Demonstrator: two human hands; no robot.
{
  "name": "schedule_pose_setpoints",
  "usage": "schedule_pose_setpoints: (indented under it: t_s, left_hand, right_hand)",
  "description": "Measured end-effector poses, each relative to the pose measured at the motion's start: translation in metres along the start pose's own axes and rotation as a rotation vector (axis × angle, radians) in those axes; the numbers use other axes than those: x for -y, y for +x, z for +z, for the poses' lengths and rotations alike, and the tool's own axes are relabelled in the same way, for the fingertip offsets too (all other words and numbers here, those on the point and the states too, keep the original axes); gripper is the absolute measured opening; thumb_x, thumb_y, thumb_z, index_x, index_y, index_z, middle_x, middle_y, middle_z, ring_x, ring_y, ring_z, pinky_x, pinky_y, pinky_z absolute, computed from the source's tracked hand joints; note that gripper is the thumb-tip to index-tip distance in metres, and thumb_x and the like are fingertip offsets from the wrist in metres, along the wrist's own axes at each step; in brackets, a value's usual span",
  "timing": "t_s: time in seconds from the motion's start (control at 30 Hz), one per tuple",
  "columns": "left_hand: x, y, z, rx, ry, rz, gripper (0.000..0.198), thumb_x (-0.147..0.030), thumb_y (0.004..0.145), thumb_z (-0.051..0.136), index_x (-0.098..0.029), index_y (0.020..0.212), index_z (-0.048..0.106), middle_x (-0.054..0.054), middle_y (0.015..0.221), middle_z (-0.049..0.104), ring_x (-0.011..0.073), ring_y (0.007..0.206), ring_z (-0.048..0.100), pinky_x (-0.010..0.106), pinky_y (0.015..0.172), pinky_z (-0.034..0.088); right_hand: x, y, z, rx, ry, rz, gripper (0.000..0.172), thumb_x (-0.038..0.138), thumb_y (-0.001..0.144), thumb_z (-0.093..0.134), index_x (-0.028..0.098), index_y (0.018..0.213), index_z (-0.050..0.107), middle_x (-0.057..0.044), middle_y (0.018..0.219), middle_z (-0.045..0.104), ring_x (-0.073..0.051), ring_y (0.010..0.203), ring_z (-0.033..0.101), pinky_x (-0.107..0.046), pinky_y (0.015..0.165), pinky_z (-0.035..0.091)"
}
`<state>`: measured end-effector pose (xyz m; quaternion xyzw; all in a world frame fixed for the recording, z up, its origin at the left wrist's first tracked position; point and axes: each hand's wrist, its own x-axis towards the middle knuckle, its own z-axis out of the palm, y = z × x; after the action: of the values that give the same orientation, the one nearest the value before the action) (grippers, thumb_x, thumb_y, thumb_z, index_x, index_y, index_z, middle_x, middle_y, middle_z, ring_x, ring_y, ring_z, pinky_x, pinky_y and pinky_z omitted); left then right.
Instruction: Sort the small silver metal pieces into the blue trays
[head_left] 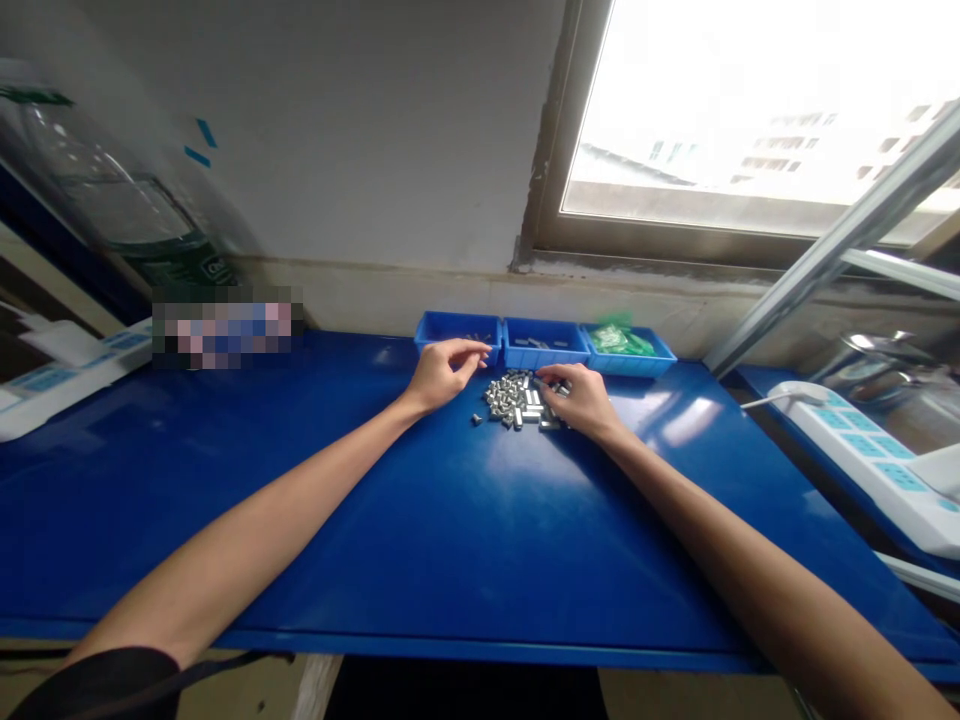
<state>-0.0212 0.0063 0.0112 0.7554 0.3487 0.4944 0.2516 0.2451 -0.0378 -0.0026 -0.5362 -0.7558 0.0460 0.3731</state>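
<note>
Daylight floods in from the metal-framed glass window (750,120) at one o'clock, blown out to near white. It lays pale glare patches on the glossy blue counter (450,540) towards three o'clock. The heap of small silvery metal pieces (514,400) at centre is fairly sharp. The edges bend and smear, and the clear plastic bottle (112,190) at ten o'clock is blurred.

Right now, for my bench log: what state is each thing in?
Parts, loose heap on table
Left bin, few parts inside
Middle bin, few parts inside
Right bin, green bags inside
Left hand, fingers pinched by left bin
Right hand, fingers down on parts
</note>
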Motion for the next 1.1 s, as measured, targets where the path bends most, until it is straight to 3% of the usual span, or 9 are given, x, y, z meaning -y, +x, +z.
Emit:
schedule_pose_setpoints:
  t_s: [0.13,0.27,0.43,0.63,0.83,0.9,0.97,1.1]
  left_hand:
    - [0.003,-0.002,0.001,0.156,0.149,0.024,0.026,-0.027,0.093,0.063,-0.017,0.109,0.080,0.007,0.111,0.081,0.0228,0.099,0.077,0.034,0.089,0.062]
    - [0.005,-0.001,0.000,0.224,0.201,0.018,0.026,-0.027,0.094,0.060,-0.018,0.107,0.081,0.006,0.111,0.081,0.0220,0.098,0.076,0.032,0.087,0.061]
    - [0.001,-0.003,0.000,0.281,0.194,0.081,0.027,-0.028,0.095,0.058,-0.019,0.107,0.081,0.007,0.112,0.080,0.0221,0.101,0.075,0.032,0.087,0.059]
    - [-0.003,-0.004,0.001,0.339,0.171,0.145,0.026,-0.024,0.096,0.060,-0.020,0.111,0.080,0.007,0.115,0.079,0.0216,0.104,0.074,0.033,0.094,0.058]
    - [-0.003,-0.004,0.000,0.387,0.144,0.213,0.030,-0.017,0.094,0.059,-0.022,0.116,0.080,0.007,0.118,0.078,0.0222,0.112,0.073,0.037,0.102,0.056]
    - [-0.002,-0.004,0.000,0.374,0.149,0.218,0.028,-0.016,0.092,0.060,-0.022,0.110,0.081,0.007,0.115,0.079,0.0220,0.109,0.074,0.037,0.100,0.057]
    - [-0.002,-0.005,0.000,0.349,0.151,0.210,0.024,-0.016,0.091,0.062,-0.021,0.103,0.083,0.007,0.110,0.080,0.0219,0.105,0.075,0.036,0.098,0.058]
    - [0.000,-0.005,0.001,0.293,0.171,0.147,0.019,-0.019,0.088,0.066,-0.019,0.097,0.082,0.007,0.103,0.081,0.0215,0.095,0.076,0.034,0.089,0.059]
  right_hand:
    - [0.001,-0.001,-0.001,-0.009,0.038,-0.030,0.023,0.020,0.087,0.066,0.022,0.106,0.079,-0.006,0.094,0.079,-0.027,0.092,0.072,-0.041,0.089,0.056]
    - [0.003,-0.003,-0.004,-0.113,0.246,-0.020,0.022,0.031,0.095,0.063,0.023,0.111,0.076,-0.008,0.110,0.077,-0.024,0.099,0.074,-0.039,0.093,0.058]
    - [-0.001,-0.003,-0.007,-0.226,0.558,0.214,0.032,0.049,0.086,0.075,0.022,0.105,0.074,-0.008,0.101,0.080,-0.026,0.092,0.078,-0.041,0.087,0.064]
    - [-0.001,-0.003,-0.007,-0.242,0.678,0.276,0.039,0.053,0.077,0.083,0.020,0.096,0.078,-0.009,0.096,0.083,-0.029,0.092,0.080,-0.046,0.091,0.065]
    - [-0.005,0.000,-0.004,-0.193,0.795,0.211,0.063,0.048,0.077,0.085,0.020,0.131,0.071,-0.013,0.136,0.072,-0.032,0.125,0.070,-0.050,0.112,0.055]
    - [-0.006,0.000,-0.003,-0.163,0.774,0.162,0.066,0.045,0.081,0.081,0.020,0.140,0.066,-0.013,0.145,0.066,-0.031,0.133,0.065,-0.049,0.116,0.052]
    - [-0.004,-0.001,-0.003,-0.146,0.675,0.098,0.058,0.041,0.086,0.075,0.021,0.140,0.065,-0.011,0.148,0.063,-0.029,0.136,0.062,-0.047,0.116,0.051]
    - [0.011,-0.005,-0.010,-0.181,0.359,-0.026,0.033,0.028,0.091,0.063,0.024,0.122,0.073,-0.009,0.128,0.073,-0.025,0.114,0.072,-0.041,0.102,0.059]
